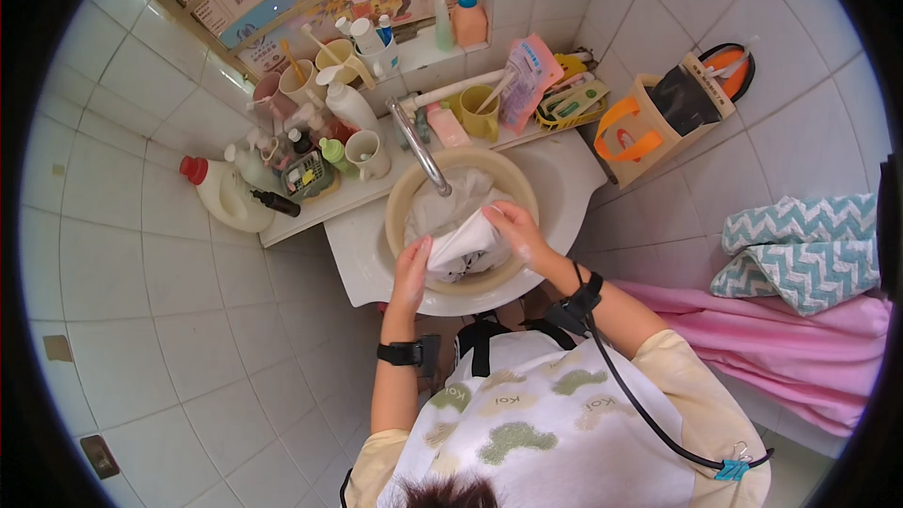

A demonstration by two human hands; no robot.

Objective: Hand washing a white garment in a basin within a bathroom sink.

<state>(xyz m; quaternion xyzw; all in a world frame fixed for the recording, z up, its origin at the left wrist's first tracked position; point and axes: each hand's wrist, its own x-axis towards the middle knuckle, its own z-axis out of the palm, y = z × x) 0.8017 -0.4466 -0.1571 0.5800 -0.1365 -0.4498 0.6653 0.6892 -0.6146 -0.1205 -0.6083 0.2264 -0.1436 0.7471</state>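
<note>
A white cloth garment [467, 243] with dark print on its lower part is stretched between my hands. At its left end, my left hand [413, 267] pinches the fabric between thumb and fingers. My right hand [516, 229] grips the upper right end, with a whitish smear, perhaps lather, near the wrist. Beneath both hands sits a beige plastic basin [397, 217], set in the white washbasin [564, 169]. More wet, pale cloth [430, 201] lies inside the basin. The chrome faucet [423, 144] reaches over the basin's far rim; no running water is visible.
A ledge behind the basin carries a white mug [367, 155], a yellow-green cup [480, 113], a pump bottle [350, 107] and a red-capped jug [229, 194]. A paper bag [652, 123] hangs at right, above a patterned towel [797, 254] and pink cloth [783, 346].
</note>
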